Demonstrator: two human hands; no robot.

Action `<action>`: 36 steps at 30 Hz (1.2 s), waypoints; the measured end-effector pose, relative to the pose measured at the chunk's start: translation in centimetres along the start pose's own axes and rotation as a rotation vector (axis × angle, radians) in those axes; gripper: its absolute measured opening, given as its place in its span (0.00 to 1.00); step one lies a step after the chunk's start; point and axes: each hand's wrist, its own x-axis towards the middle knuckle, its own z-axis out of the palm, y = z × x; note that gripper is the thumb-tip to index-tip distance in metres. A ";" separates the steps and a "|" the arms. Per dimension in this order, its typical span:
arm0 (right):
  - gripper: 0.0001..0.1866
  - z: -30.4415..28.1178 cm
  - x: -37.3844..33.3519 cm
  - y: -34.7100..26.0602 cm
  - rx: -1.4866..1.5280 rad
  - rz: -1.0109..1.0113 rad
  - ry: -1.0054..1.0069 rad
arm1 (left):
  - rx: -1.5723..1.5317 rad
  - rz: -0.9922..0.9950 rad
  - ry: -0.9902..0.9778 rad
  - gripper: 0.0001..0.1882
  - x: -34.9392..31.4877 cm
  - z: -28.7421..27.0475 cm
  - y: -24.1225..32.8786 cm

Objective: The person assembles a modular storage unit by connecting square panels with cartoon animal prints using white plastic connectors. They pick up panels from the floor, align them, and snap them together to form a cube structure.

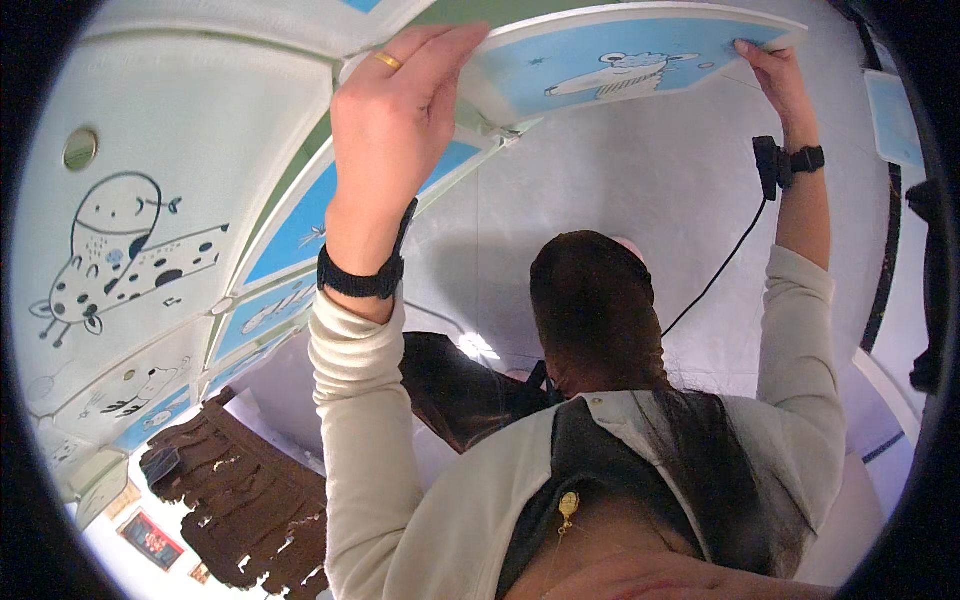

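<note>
Both my arms are raised, in cream sleeves. My left hand, with a gold ring, grips the left edge of a blue panel that bears a white cartoon animal. My right hand holds the same panel at its right corner with the fingertips. A black band sits on each wrist. The right wrist also carries a small black device with a cable running down. My hair and collar fill the lower middle of the view.
A white cabinet side with a spotted cartoon animal stands at the left. Beside it is a row of several blue drawer fronts. A grey surface lies behind the panel. A brown fringed item is at the lower left.
</note>
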 end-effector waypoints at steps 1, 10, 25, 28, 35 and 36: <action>0.23 -0.5 0.7 0.9 -0.018 0.015 0.038 | 0.011 -0.007 -0.007 0.14 0.2 0.2 0.0; 0.21 -3.6 4.5 4.3 -0.015 0.031 -0.014 | -0.016 -0.071 0.008 0.12 1.5 0.0 0.1; 0.31 3.8 4.2 -2.2 0.094 -0.007 0.120 | -0.012 -0.144 -0.038 0.11 1.7 -0.4 1.2; 0.31 3.2 4.3 -1.7 0.085 -0.004 0.110 | -0.015 -0.130 -0.018 0.11 1.6 -0.2 0.8; 0.26 1.1 5.3 0.4 -0.113 0.002 0.004 | 0.166 -0.005 0.059 0.16 -0.1 0.7 -0.4; 0.23 1.2 5.5 0.6 -0.218 0.031 0.026 | 0.218 -0.013 0.061 0.17 -0.5 0.7 -0.6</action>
